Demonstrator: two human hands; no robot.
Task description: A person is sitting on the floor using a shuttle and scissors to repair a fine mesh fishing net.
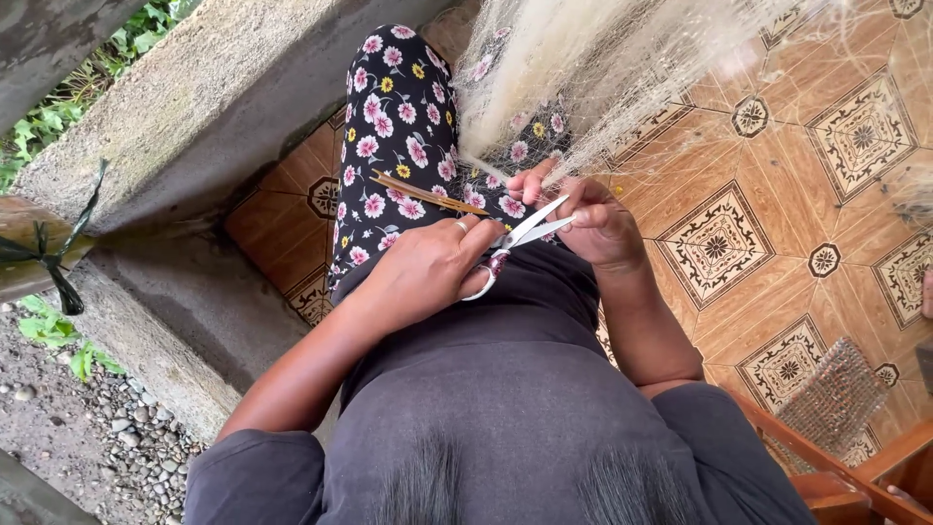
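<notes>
Between the two hands, over the lap, sit the scissors [515,243]: their pale blades are parted and point up and to the right, toward the right hand, while the reddish loop handles lie under the left hand's fingers. The left hand [428,267] is curled closed on those handles, a ring on one finger. The right hand [593,222] is pinched shut on strands of the net [603,68], just beside the blade tips; the fingertips touch the mesh where it gathers. From that pinch the net fans upward and away from the hands, pale and fine, spreading over the knee and the floor beyond. Just above the left hand, a thin brown needle [428,194] lies slantwise on the floral trousers [394,126], its near end close to the knuckles. Right of the right hand stretches the tiled floor [777,214], orange-brown with dark diamond patterns. Left of the left hand runs a concrete wall [185,126], with gravel [97,437] further out.
</notes>
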